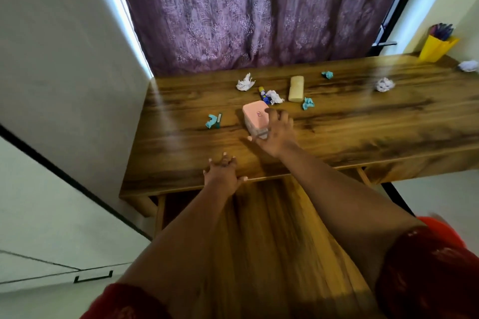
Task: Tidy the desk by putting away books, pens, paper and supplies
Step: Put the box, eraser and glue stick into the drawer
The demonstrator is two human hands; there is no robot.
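Pink rectangular box with a rounded lid sits on the dark-grained wooden desk, the landmark for everything else. The right hand lies against the box's right side, fingers spread over its top edge and near end; the blur leaves it unclear whether they actually grip it. The left hand rests flat on the desk's front edge, nearer the viewer than the box, fingers relaxed and holding nothing. Just behind the box lie a small blue-and-yellow tube and a crumpled white paper; a beige oblong block is behind and to its right. Teal paper scraps lie left of the box. Far right of it, at the desk's back corner, stands a yellow pen holder.
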